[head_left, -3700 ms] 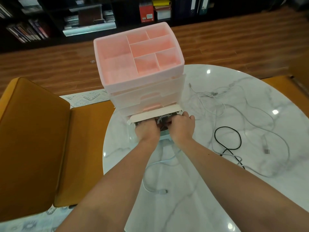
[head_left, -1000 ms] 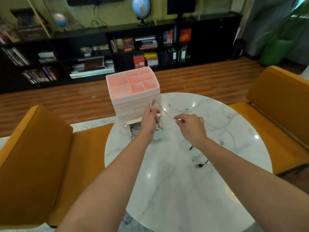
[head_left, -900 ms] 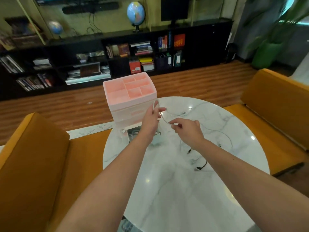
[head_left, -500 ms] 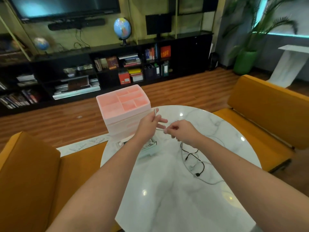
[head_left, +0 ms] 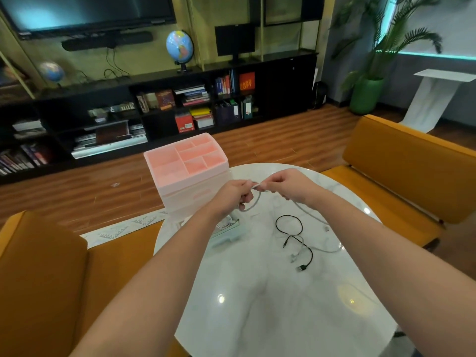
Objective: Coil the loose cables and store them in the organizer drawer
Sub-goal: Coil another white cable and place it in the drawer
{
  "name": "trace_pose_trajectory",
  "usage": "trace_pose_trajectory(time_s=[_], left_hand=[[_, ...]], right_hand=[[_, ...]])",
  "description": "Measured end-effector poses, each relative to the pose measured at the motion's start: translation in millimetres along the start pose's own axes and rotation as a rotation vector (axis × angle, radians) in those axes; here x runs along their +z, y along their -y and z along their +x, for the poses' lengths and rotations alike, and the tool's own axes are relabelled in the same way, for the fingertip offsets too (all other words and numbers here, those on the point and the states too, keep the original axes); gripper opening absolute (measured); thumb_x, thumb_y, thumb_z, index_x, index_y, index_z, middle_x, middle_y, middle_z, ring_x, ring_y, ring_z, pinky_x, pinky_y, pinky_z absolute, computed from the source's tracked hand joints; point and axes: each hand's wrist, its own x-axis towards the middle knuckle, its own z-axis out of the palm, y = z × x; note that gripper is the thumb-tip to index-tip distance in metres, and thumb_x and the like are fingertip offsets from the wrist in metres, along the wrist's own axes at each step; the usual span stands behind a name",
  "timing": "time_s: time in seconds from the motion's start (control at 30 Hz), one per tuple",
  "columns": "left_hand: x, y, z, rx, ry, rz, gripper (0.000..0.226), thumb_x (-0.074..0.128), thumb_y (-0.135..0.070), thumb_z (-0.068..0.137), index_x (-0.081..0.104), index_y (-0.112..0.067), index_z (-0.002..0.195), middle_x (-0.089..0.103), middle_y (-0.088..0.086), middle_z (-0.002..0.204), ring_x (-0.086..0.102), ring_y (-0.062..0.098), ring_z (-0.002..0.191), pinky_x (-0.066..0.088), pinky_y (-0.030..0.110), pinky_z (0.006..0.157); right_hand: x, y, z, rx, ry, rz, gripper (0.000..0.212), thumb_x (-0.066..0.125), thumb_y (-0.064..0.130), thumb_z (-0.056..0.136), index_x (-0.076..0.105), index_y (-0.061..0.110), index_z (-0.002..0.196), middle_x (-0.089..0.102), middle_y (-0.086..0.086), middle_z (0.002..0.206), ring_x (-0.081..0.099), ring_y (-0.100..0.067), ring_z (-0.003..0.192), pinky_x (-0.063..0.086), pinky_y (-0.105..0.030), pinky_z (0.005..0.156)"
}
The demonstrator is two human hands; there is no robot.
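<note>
A: Biggest first. Table (head_left: 257, 318): glossy marble, round, nothing at the rim to stop a slide. Organizer (head_left: 186, 173) at its far left edge, used here as the landmark. Drawer (head_left: 228, 231) pulled out at its foot, toward the viewer, with pale cable already inside.

B: And the risk there?

A: Likely a snag. White cable (head_left: 309, 215) trails from the hands down to the table right of the organizer, near the black cable (head_left: 291, 226). Another pale lead lies across that black one. Pulling slack in fast could drag the tangle along, or whip a plug off the edge.

B: Hands?

A: Both raised just right of the organizer's front. Left hand (head_left: 231, 195) curled, gripping one small loop. Right hand (head_left: 288, 185) pinching the white plug end between thumb and fingers, close to the left. Only one turn made, so a slack grip would probably let the stiff loop spring open.

B: Different from half a second ago?

A: Hands nearer each other then, cable pulled short between them; now a visible loop hanging under the left. View tipped up slightly, more room showing. Longer back, both hands down at the drawer, cables spread wide right of the organizer.
</note>
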Motion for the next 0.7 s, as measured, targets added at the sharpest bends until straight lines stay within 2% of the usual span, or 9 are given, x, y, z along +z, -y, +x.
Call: trace_pose_trajectory(time_s=[0.1, 0.2, 0.27, 0.37, 0.47, 0.53, 0.57, 0.63, 0.7], left_hand=[[-1.9, -6.1, 1.0, -0.006, -0.009, 0.106, 0.040, 0.038, -0.026, 0.105, 0.073, -0.008, 0.105, 0.040, -0.003, 0.058, 0.032, 0.009, 0.052, 0.029, 0.024, 0.054], [-4.5, -11.6, -0.3, -0.018, 0.043, 0.145, 0.041, 0.037, -0.025, 0.105, 0.074, -0.006, 0.103, 0.036, -0.004, 0.055, 0.029, 0.008, 0.048, 0.026, 0.023, 0.051], [-5.7, -15.4, -1.6, -0.047, 0.106, 0.121, 0.043, 0.035, -0.025, 0.105, 0.074, -0.007, 0.100, 0.032, -0.006, 0.055, 0.026, 0.007, 0.048, 0.023, 0.021, 0.049], [-6.3, -19.7, -0.3, -0.119, 0.165, -0.055, 0.042, 0.035, -0.025, 0.102, 0.073, -0.009, 0.093, 0.023, -0.006, 0.057, 0.016, 0.008, 0.050, 0.013, 0.021, 0.046], [-6.6, -18.3, 2.9, -0.184, 0.181, -0.388, 0.046, 0.032, -0.024, 0.097, 0.073, -0.004, 0.097, 0.020, -0.005, 0.059, 0.009, 0.010, 0.054, 0.008, 0.023, 0.046], [-4.0, -17.9, 1.5, -0.177, 0.194, -0.604, 0.047, 0.031, -0.021, 0.095, 0.070, 0.000, 0.113, 0.023, -0.003, 0.060, 0.011, 0.010, 0.055, 0.018, 0.019, 0.044], [-2.1, -18.7, 0.1, -0.161, 0.200, -0.689, 0.047, 0.032, -0.020, 0.095, 0.066, 0.001, 0.120, 0.025, -0.003, 0.059, 0.014, 0.009, 0.053, 0.029, 0.018, 0.045], [3.7, -20.8, -1.1, -0.116, 0.194, -0.796, 0.043, 0.035, -0.017, 0.098, 0.059, 0.002, 0.128, 0.032, -0.001, 0.059, 0.021, 0.009, 0.047, 0.052, 0.023, 0.065], [9.7, -20.8, 0.6, -0.078, 0.176, -0.863, 0.039, 0.037, -0.017, 0.102, 0.055, 0.002, 0.131, 0.035, -0.002, 0.058, 0.025, 0.009, 0.045, 0.055, 0.031, 0.089]], right_hand=[[-3.4, 0.8, 3.7, -0.028, -0.106, -0.051, 0.020, 0.077, 0.038, 0.079, 0.072, 0.019, 0.076, 0.064, 0.001, 0.072, 0.048, -0.012, 0.063, 0.038, -0.023, 0.056], [-11.8, -0.4, 5.0, 0.019, -0.213, -0.172, 0.041, 0.083, 0.054, 0.064, 0.064, 0.020, 0.076, 0.059, 0.003, 0.072, 0.050, -0.013, 0.062, 0.043, -0.032, 0.054], [-16.9, -1.9, 3.2, 0.031, -0.240, -0.238, 0.047, 0.081, 0.062, 0.058, 0.063, 0.023, 0.075, 0.059, 0.004, 0.071, 0.053, -0.016, 0.063, 0.043, -0.034, 0.052], [-21.7, -6.7, 1.1, -0.027, -0.210, -0.170, 0.034, 0.078, 0.056, 0.069, 0.067, 0.025, 0.076, 0.065, 0.005, 0.067, 0.050, -0.014, 0.057, 0.039, -0.031, 0.051], [-24.9, -11.5, -3.3, -0.106, -0.201, -0.085, 0.009, 0.071, 0.036, 0.086, 0.076, 0.030, 0.090, 0.071, 0.006, 0.073, 0.048, 0.001, 0.054, 0.034, -0.012, 0.049], [-23.0, -17.8, -5.6, -0.122, -0.216, -0.045, 0.013, 0.065, 0.031, 0.091, 0.075, 0.032, 0.100, 0.070, 0.008, 0.075, 0.050, 0.010, 0.058, 0.035, -0.006, 0.052], [-20.6, -21.3, -6.4, -0.115, -0.227, -0.028, 0.014, 0.063, 0.033, 0.093, 0.073, 0.034, 0.103, 0.068, 0.007, 0.073, 0.049, 0.009, 0.057, 0.035, -0.009, 0.053], [-14.1, -29.3, -5.9, -0.088, -0.248, -0.024, 0.016, 0.058, 0.040, 0.094, 0.071, 0.039, 0.104, 0.065, 0.006, 0.068, 0.047, 0.003, 0.053, 0.034, -0.015, 0.054], [-5.9, -37.4, -4.5, -0.081, -0.246, -0.043, 0.020, 0.051, 0.045, 0.097, 0.070, 0.040, 0.104, 0.061, 0.003, 0.064, 0.046, -0.004, 0.055, 0.037, -0.022, 0.056]])
